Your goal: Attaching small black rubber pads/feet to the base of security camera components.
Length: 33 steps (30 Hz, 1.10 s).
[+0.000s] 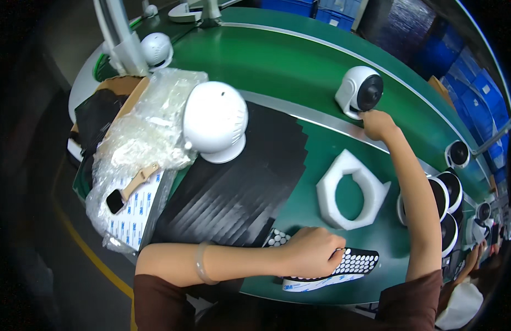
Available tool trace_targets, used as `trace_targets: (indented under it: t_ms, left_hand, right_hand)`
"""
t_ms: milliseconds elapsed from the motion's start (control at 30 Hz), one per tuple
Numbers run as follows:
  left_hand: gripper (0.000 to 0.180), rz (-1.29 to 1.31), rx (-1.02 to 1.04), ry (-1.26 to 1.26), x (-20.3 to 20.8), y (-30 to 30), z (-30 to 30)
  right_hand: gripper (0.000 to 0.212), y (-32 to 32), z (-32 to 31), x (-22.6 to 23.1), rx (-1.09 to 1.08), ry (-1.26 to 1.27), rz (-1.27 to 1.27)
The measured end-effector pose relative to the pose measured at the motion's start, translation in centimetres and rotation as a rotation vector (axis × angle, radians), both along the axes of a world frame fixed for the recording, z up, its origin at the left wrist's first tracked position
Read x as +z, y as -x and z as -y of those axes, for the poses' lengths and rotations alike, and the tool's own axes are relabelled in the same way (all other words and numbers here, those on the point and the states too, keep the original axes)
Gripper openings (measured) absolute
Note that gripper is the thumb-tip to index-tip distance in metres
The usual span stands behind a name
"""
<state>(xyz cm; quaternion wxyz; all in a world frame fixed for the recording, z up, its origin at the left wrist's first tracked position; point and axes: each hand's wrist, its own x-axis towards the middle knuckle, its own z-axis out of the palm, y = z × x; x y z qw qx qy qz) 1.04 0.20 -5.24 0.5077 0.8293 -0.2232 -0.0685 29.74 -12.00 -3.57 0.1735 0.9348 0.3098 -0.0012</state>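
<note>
My left hand [313, 252] is closed over a black perforated strip with white round dots [357, 261], close to the bench's near edge. A white backing sheet with blue print [321, 283] shows under the strip. Farther out, my right hand [379, 126] has its fingers closed at the foot of a white round-headed device with a black front [359, 89], which stands upright on the green surface. Its fingertips are partly hidden. Between my arms lies a white foam ring [352, 190] with an angular outline.
A larger white device [215, 118] stands beside overlapping black sheets [228, 193]. Left of it are clear plastic wrap [150, 121], a cardboard box [131, 102] and a smartwatch [116, 201]. Several white-and-black round parts [448, 231] crowd the right side, near another person's arm [471, 265].
</note>
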Motion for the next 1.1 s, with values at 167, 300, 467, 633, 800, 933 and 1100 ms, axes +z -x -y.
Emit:
trace_targets:
  t_ms: [167,300,467,633,800,933,1100]
  left_hand:
    - [0.014,0.082,0.053,0.077,-0.4,0.0,0.3]
    - [0.014,0.040,0.015,0.033,-0.1,0.1,0.3]
    - [0.014,0.060,0.041,0.032,-0.5,0.3,0.3]
    - [0.013,0.049,-0.008,-0.026,-0.6,0.2,0.1]
    - [0.016,0.012,0.010,-0.074,0.1,0.0,0.2]
    - [0.012,-0.008,-0.001,-0.090,0.4,-0.1,0.3]
    - [0.014,-0.075,0.022,-0.095,0.8,-0.2,-0.2]
  right_hand:
    - [0.033,1.2,-2.4,-0.3,-0.077,-0.037,0.159]
    - [0.034,1.2,-3.2,-0.5,-0.249,-0.195,0.243]
    - [0.026,2.0,-5.1,1.3,-0.235,-0.033,0.083]
    - [0.104,11.8,-12.9,3.2,0.739,-1.143,-0.198]
    - [0.106,17.2,-18.2,0.5,0.746,-1.091,-0.068]
    - [0.095,15.3,-16.9,3.2,0.446,-1.200,-0.330]
    - [0.081,14.2,-6.5,10.4,0.014,-1.157,-0.821]
